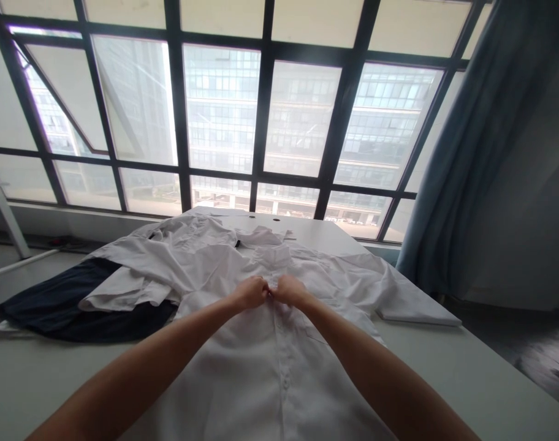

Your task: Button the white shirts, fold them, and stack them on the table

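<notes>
A white button-up shirt (243, 367) lies spread face up on the table, its collar toward the window and its sleeves out to both sides. My left hand (252, 292) and my right hand (289, 290) meet at the front placket, a little below the collar (273, 256). Both hands have their fingers pinched on the shirt's front edges, almost touching each other. The fingertips hide whatever small part lies between them. Below the hands, the placket (282, 373) runs straight down toward me with several buttons on it.
The white table (445, 373) reaches to a large gridded window (222, 110). Dark navy cloth (54, 300) and other white garments (187, 229) lie at the left and back. A folded white cloth (422, 309) sits right. A blue-grey curtain (463, 153) hangs at the right.
</notes>
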`<state>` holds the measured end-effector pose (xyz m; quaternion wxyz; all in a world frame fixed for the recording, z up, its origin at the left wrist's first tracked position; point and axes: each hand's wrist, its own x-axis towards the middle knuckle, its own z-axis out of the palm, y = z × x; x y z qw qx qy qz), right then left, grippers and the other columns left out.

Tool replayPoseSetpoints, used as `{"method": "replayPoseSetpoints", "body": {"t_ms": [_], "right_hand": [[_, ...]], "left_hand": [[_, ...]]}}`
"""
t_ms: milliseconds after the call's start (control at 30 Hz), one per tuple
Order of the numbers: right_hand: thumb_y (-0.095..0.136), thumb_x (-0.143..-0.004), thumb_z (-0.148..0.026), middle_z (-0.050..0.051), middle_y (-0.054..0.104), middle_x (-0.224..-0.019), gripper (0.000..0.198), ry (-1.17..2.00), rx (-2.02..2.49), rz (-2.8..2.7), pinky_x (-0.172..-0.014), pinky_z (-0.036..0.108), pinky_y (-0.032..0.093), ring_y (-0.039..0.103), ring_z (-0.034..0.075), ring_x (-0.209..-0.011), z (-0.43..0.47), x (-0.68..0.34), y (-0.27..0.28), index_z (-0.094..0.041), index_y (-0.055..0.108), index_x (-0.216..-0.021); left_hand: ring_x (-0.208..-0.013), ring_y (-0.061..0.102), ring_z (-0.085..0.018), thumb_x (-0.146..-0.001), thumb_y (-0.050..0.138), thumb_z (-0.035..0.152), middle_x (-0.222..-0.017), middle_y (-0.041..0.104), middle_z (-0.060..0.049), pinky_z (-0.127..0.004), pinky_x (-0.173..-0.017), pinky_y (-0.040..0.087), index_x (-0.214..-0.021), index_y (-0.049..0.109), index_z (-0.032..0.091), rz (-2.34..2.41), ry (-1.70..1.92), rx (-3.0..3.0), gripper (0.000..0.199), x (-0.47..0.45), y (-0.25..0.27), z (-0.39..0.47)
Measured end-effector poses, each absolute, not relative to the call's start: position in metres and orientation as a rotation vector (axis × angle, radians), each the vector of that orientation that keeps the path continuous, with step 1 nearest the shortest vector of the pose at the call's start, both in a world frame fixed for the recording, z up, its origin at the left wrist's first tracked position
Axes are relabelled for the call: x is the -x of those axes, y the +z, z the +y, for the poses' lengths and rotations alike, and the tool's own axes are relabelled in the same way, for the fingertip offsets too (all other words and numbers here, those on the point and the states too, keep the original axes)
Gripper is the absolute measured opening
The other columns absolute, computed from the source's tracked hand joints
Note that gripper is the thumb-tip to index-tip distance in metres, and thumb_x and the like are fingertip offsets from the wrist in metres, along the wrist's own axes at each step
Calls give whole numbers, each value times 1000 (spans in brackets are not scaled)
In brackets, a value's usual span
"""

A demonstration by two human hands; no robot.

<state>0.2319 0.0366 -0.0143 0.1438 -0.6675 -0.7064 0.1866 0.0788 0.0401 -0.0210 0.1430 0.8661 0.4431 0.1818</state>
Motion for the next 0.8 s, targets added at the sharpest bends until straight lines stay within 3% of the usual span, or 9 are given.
{"method": "replayPoseSetpoints", "body": {"t_ms": [167, 367, 533, 667, 800], "right_hand": [[66, -77, -22, 6, 59, -48, 25, 804, 1989, -1872, -50, 28, 53, 64, 21, -51, 48, -245, -14, -16, 57, -54], [59, -81, -14, 4, 66, -60, 19, 1139, 1841, -1677, -46, 19, 51, 65, 14, -53, 45, -260, -10, -13, 60, -62], [58, -78, -9, 4, 66, -55, 18, 1218, 1761, -1578, -43, 17, 48, 64, 14, -50, 44, -259, -7, -13, 59, -61], [58, -77, -9, 4, 64, -51, 21, 1203, 1676, -1542, -44, 19, 49, 63, 14, -49, 45, -256, -14, -14, 57, -57], [54, -79, -10, 0, 63, -52, 20, 1126, 1540, -1528, -44, 17, 46, 61, 11, -47, 43, -259, -32, -15, 58, -60]], "left_hand": [[-58, 53, -17, -75, 58, 21, -57, 58, -5, -27, -60, 39, -65, 70, 13, 1346, 501, -2348, 17, -91, -21, 57], [-47, 44, -12, -67, 67, 17, -45, 48, -1, -26, -49, 31, -54, 59, 12, 1419, 461, -2115, 16, -106, -23, 71], [-41, 37, -8, -62, 71, 12, -40, 40, 3, -24, -43, 25, -45, 48, 15, 1386, 444, -1976, 28, -108, -16, 74], [-37, 37, -9, -69, 70, 20, -37, 41, 2, -22, -39, 25, -44, 48, 16, 1317, 353, -1803, 34, -103, -11, 73], [-38, 42, -7, -80, 65, 30, -48, 50, 2, -20, -41, 33, -56, 54, 14, 1197, 397, -1617, 31, -98, -15, 68]]}}
